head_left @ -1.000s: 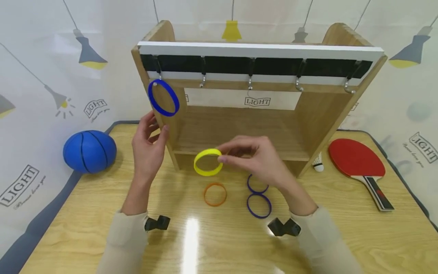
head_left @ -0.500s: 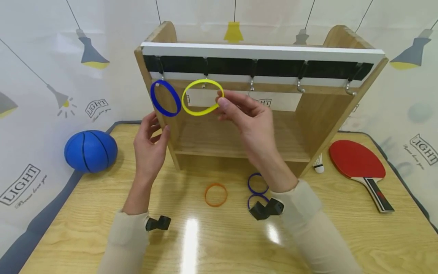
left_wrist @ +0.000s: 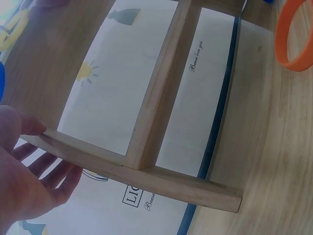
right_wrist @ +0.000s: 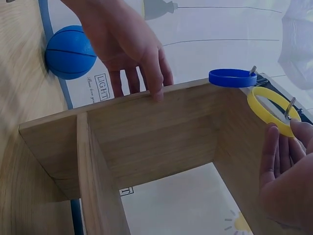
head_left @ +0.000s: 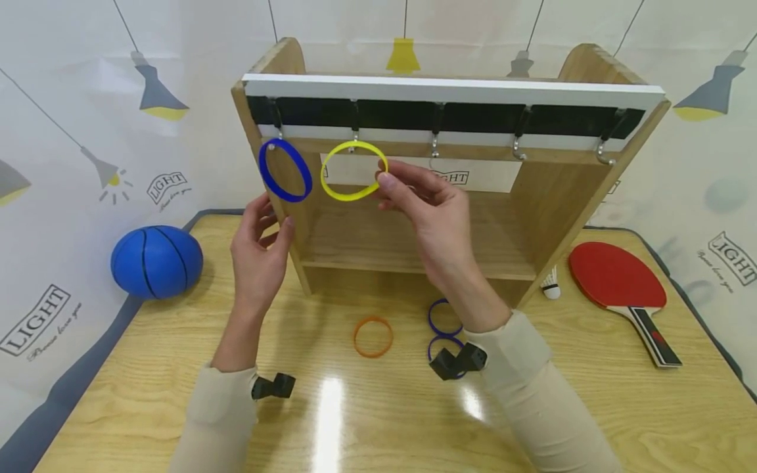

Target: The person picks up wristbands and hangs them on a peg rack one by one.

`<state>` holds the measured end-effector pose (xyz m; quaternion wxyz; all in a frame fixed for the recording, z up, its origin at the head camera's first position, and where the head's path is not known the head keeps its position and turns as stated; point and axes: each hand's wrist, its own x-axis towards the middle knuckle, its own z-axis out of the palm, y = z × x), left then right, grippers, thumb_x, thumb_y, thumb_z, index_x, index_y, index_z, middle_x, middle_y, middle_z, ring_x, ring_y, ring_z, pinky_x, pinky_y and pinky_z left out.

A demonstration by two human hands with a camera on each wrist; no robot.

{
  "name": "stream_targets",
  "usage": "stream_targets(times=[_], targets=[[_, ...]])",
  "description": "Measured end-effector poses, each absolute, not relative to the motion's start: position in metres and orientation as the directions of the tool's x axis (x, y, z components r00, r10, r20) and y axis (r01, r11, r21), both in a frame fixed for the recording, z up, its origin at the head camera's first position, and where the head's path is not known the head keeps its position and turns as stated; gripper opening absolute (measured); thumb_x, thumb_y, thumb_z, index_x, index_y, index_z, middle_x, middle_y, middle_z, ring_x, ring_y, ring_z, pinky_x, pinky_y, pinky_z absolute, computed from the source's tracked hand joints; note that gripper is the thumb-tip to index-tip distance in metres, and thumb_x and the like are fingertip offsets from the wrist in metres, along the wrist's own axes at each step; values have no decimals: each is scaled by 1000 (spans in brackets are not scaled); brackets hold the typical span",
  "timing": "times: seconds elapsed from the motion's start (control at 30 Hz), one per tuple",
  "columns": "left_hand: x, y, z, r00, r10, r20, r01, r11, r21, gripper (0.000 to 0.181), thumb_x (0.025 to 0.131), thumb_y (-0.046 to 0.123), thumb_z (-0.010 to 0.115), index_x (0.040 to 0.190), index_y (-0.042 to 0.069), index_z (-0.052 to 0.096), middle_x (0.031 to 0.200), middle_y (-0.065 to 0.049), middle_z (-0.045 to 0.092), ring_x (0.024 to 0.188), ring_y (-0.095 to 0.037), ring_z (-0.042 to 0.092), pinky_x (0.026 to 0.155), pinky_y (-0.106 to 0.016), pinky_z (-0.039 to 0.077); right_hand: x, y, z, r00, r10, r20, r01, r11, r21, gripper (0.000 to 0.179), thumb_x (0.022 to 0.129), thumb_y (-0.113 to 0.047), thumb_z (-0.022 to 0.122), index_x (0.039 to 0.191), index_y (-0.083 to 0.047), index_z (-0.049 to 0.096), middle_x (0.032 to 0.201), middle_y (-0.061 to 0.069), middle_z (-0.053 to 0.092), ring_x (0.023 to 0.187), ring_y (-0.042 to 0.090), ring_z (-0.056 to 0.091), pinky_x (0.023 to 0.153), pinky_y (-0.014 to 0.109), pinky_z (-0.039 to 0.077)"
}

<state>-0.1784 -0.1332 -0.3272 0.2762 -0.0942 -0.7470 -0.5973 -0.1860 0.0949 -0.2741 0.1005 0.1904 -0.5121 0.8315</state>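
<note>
My left hand (head_left: 257,256) grips the left side panel of the wooden rack (head_left: 408,230), thumb on the inner side and fingers outside, as the left wrist view also shows. My right hand (head_left: 440,220) pinches the right edge of a yellow silicone wristband (head_left: 347,197) between thumb and fingers. The band is around the second metal hook (head_left: 355,136) from the left; in the right wrist view the hook's tip shows inside the loop. A blue wristband (right_wrist: 232,78) hangs on the leftmost hook, beside the yellow one.
On the table lie an orange band (head_left: 372,356) and two dark blue bands (head_left: 430,322), partly hidden by my right arm. A blue ball (head_left: 156,263) stands at left. At right are a shuttlecock (head_left: 551,288) and a red table tennis bat (head_left: 618,272). Three more hooks hold nothing.
My right hand has raised the yellow wristband from low before the rack to the second hook, then shifted it slightly right. The left hand stays on the side panel.
</note>
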Motion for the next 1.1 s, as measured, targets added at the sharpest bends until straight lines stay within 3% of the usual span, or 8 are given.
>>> stream_targets(times=[0.2,0.37,0.63,0.87,1.1], targets=[[-194,-141,-346,-826,-191,530,477,264,839,43,95,10,64,137,11,54,124,-6,60,111,-22,59,84,-32,50,-182,103,-285,-918,-27,396,-367,-322,-873,26,89,-11,74,113,-2,71,108,16,69,88,29,68,80,36,54],[-187,-136,-336,-825,-192,531,479,261,838,42,95,6,62,136,6,54,124,-11,60,111,-26,59,85,-36,50,-172,122,-302,-936,-51,349,-338,-153,-929,30,87,-22,76,113,-7,72,107,14,70,90,29,69,83,38,53],[-172,-127,-319,-830,-193,523,467,272,842,41,95,4,60,136,3,53,124,-17,59,111,-31,58,84,-33,50,-152,169,-323,-937,-290,196,-240,125,-963,27,90,-26,73,111,-9,73,103,14,70,92,30,67,80,39,55],[-172,-128,-318,-830,-200,521,462,276,843,41,95,3,61,135,0,53,123,-16,60,111,-28,60,84,-32,50,-144,205,-341,-897,-432,94,-320,490,-810,13,92,-21,71,102,-15,75,94,-2,72,86,17,67,74,31,54],[-172,-129,-321,-825,-197,529,473,270,838,41,95,1,61,135,-2,52,124,-17,59,110,-29,59,83,-28,50,-140,219,-352,-876,-477,-73,-338,713,-614,5,89,-16,73,92,-13,73,82,-7,67,76,11,61,68,31,51]])
